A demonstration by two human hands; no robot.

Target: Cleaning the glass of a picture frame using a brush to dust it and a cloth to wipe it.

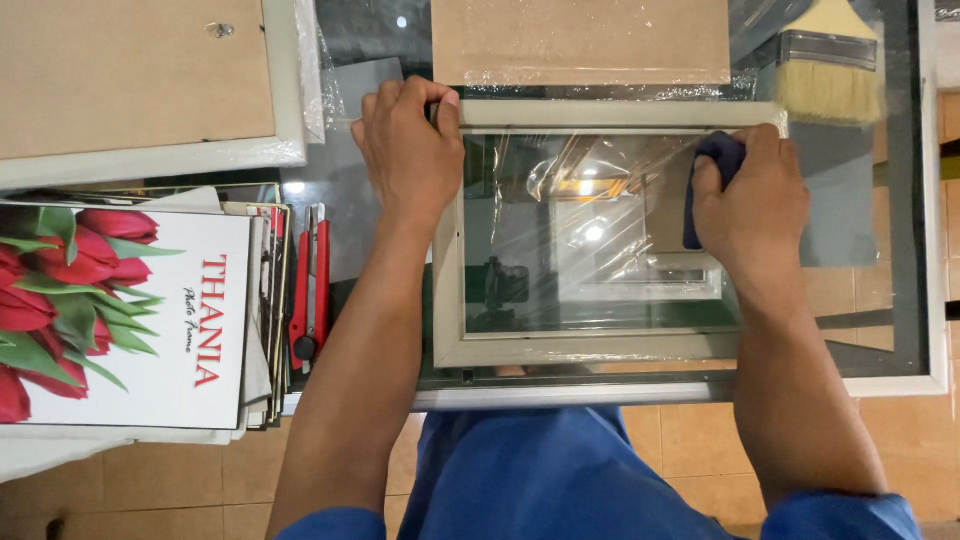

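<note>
While left hand (408, 150) clamps frame (590, 348) corner, right hand (752, 200) presses cloth (712, 180).

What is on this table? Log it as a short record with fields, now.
surface: glass table
left hand: grips the top left corner of the picture frame
right hand: presses a dark blue cloth on the frame's glass
beside frame: red utility knife, stack of flower prints
far edge: paintbrush, backing board
</note>
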